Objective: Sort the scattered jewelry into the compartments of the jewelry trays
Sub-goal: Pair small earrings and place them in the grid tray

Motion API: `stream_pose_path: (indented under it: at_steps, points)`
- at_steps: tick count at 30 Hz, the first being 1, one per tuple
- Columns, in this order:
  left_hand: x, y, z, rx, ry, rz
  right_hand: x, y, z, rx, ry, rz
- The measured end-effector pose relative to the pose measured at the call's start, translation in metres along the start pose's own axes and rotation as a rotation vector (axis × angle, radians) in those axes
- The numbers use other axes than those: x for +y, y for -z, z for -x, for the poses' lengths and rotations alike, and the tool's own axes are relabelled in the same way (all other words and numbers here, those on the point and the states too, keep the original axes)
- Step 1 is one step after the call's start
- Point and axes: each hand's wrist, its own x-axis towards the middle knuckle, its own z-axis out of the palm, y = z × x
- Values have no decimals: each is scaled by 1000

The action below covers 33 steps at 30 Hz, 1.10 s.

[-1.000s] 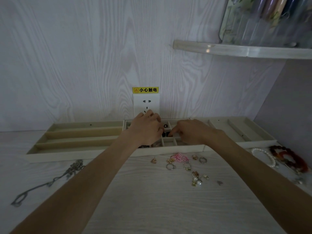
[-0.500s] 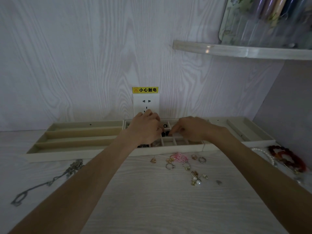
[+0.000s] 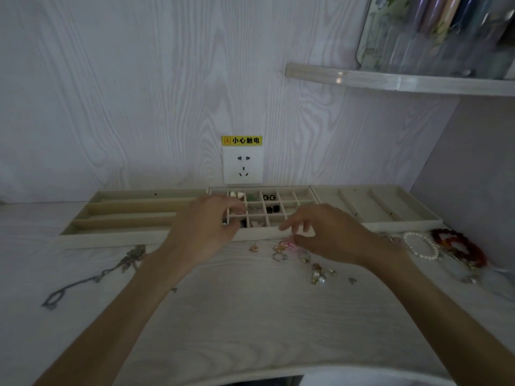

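Step in hand: I judge it to be picking the next small piece from the loose cluster of rings and earrings [image 3: 295, 254] on the surface [image 3: 237, 316], for the gridded middle tray [image 3: 260, 235].
Right hand [image 3: 331, 235]: hovers over the far edge of the cluster; my fingers [image 3: 289, 224] are spread and loosely curled, holding nothing that I can see.
Left hand [image 3: 204, 231]: over the left cells of the gridded tray, fingers half-curled; whether they pinch a piece I cannot tell.
Target piece: the pink ring [image 3: 289, 244] lies just under my right fingertips, touching its gold neighbours.
Technique: I should pinch one piece only, with thumb and forefinger, and lift straight up so the neighbours stay put.
Destination: an empty cell just beyond my right fingers; several cells left of it already hold studs.
Left for later: chain necklace [image 3: 92, 277] well left of my left hand; pearl bracelet [image 3: 420, 245] and red bead bracelet [image 3: 459, 246] right of my right wrist.
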Motion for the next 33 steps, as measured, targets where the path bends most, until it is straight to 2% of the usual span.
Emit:
stream_pose_path:
  at_steps: [8,11,19,23,27,33]
  points:
    - [0,-27,30,-117,128,-17,-21,-40,-9,141,-77,33]
    - [1,-35,30,-107,173,-24,-32,-47,-16,209,-92,47]
    - [-3,-34,30,-137,201,99,-41,-53,-25,201,-165,94]
    - [3,-35,33,-7,143,199,-35,-50,-20,203,-222,-211]
    - [11,-34,38,155,33,159,-35,-44,-11,155,-271,-520]
    - [15,-35,39,152,-36,232,-32,-33,1,37,-388,-825]
